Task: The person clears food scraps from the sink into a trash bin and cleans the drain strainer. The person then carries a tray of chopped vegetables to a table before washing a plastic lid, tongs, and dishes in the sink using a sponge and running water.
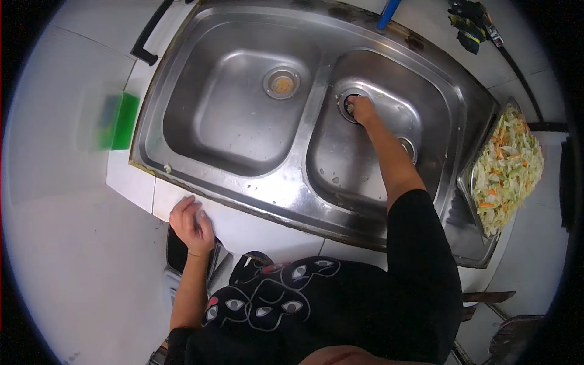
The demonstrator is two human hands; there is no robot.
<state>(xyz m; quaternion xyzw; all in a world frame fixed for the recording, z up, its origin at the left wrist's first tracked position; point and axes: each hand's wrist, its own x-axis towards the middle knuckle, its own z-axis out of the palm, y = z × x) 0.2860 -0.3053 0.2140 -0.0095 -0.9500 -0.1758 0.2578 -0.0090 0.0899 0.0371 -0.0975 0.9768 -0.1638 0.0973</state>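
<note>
Right hand (363, 111): your fingertips reach into the drain (344, 114) at 1 o'clock, in the right basin (331, 152); whether they grip anything, I cannot tell.
Left hand (190, 222): loosely curled at 8 o'clock, nothing seen in it.
Drain work: keep your fingertips gathered and feel lightly around the rim.
Counts: two basins; one heap of shredded vegetables (508, 170), 3 o'clock; one green block (125, 121), 10 o'clock.

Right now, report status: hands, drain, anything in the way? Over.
Right hand at drain in right basin, grip unclear. Left hand at counter edge, seemingly empty. Drain partly hidden by right hand. Small scraps in basin, nothing visibly blocking.
</note>
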